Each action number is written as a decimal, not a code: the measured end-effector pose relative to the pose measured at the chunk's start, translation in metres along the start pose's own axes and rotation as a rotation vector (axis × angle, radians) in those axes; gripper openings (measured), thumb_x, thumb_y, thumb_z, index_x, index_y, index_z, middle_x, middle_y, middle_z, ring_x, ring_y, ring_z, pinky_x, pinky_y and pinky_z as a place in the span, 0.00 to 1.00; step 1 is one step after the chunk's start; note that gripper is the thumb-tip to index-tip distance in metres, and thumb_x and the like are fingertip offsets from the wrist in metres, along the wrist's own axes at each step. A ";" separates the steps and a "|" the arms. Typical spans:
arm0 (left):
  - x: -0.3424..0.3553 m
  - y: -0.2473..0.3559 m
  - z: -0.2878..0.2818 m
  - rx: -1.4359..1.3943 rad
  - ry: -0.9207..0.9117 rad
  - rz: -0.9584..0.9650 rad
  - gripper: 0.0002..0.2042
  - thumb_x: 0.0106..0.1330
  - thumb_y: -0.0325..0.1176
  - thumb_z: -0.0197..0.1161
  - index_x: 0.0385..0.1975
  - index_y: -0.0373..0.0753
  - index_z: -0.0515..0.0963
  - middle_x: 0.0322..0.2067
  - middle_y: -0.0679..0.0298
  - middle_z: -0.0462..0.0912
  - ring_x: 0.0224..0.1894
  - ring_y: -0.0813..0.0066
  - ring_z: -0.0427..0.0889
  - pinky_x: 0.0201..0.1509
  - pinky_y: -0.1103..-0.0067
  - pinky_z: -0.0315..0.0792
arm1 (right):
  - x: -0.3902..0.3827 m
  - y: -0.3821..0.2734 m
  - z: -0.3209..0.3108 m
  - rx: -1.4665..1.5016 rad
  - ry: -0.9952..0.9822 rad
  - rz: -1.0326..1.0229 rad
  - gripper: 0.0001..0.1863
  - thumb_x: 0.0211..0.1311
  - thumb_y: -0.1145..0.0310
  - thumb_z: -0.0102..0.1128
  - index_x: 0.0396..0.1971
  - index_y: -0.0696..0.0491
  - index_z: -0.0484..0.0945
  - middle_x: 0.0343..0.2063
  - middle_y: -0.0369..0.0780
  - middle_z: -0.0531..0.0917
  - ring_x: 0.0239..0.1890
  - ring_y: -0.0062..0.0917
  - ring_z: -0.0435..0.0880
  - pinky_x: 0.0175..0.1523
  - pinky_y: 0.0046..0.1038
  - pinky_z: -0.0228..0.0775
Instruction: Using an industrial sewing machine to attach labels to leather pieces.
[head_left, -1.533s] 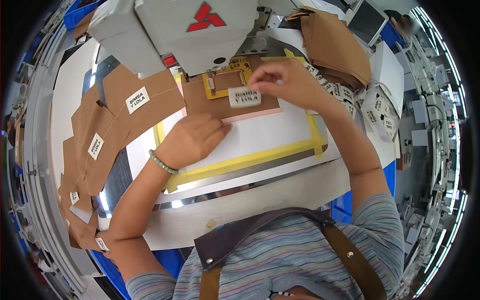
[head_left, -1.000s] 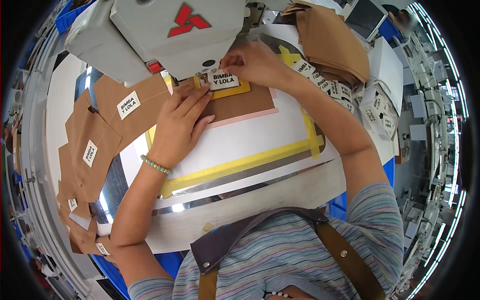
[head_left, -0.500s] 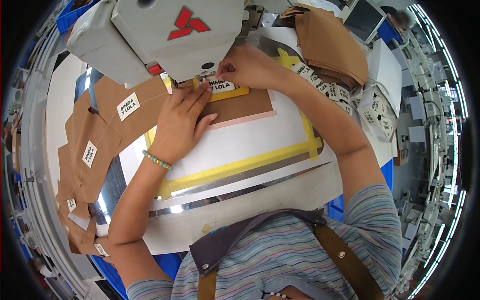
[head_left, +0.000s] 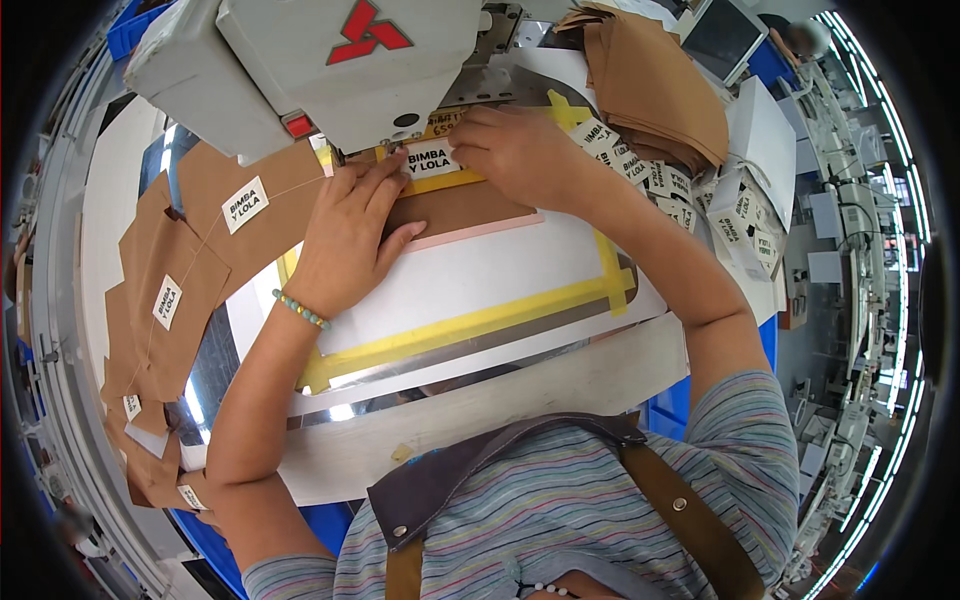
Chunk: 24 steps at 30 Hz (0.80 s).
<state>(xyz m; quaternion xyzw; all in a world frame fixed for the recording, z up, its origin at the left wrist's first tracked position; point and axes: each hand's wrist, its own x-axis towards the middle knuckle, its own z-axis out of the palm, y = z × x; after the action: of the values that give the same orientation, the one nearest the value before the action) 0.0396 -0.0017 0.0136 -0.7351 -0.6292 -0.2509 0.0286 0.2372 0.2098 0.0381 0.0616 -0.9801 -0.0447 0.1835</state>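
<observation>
A white printed label [head_left: 428,158] lies in a yellow template frame [head_left: 442,181], on a brown piece [head_left: 440,212] beneath the machine head [head_left: 310,60]. My left hand [head_left: 352,235], wearing a bead bracelet, has its fingers stretched, with the tips touching the label's left end and the frame. At the label's right end, my right hand [head_left: 510,160] has bent fingers closed on its edge, the thumb mostly hidden. Under both hands is a white board [head_left: 470,270] bordered by yellow tape.
Joined brown pieces with labels [head_left: 185,245] curve down the left side. At back right sit a brown stack [head_left: 655,90], several loose labels [head_left: 610,150], a white box [head_left: 760,135] and a monitor [head_left: 715,40]. A blue bin [head_left: 668,395] shows beside the front edge.
The label, held out in my right hand at first, moved up-left into the yellow frame. My left hand rose onto it with fingers extended. My right fingers have since settled at its right end.
</observation>
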 end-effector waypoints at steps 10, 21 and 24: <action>-0.007 -0.001 -0.006 -0.020 0.072 -0.050 0.25 0.69 0.33 0.72 0.61 0.28 0.77 0.66 0.52 0.80 0.62 0.49 0.79 0.68 0.62 0.75 | 0.002 -0.014 0.043 0.294 0.167 0.093 0.17 0.60 0.75 0.65 0.50 0.51 0.90 0.58 0.36 0.87 0.60 0.33 0.85 0.63 0.36 0.82; -0.008 -0.009 -0.020 0.204 -0.115 -0.021 0.26 0.71 0.33 0.70 0.65 0.26 0.77 0.69 0.50 0.78 0.68 0.50 0.76 0.74 0.64 0.73 | 0.002 -0.011 0.038 0.171 0.113 0.052 0.22 0.62 0.77 0.63 0.54 0.43 0.90 0.64 0.29 0.85 0.61 0.32 0.83 0.68 0.36 0.77; -0.005 -0.007 -0.023 0.214 -0.150 -0.021 0.26 0.71 0.33 0.69 0.65 0.26 0.77 0.70 0.49 0.77 0.69 0.51 0.76 0.75 0.64 0.72 | 0.005 -0.010 0.034 0.156 0.069 0.060 0.23 0.62 0.77 0.63 0.55 0.42 0.90 0.63 0.29 0.85 0.61 0.33 0.82 0.69 0.37 0.77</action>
<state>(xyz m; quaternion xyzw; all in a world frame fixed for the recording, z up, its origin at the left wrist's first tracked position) 0.0244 -0.0132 0.0297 -0.7378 -0.6605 -0.1268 0.0570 0.2214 0.2015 0.0066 0.0480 -0.9751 0.0394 0.2130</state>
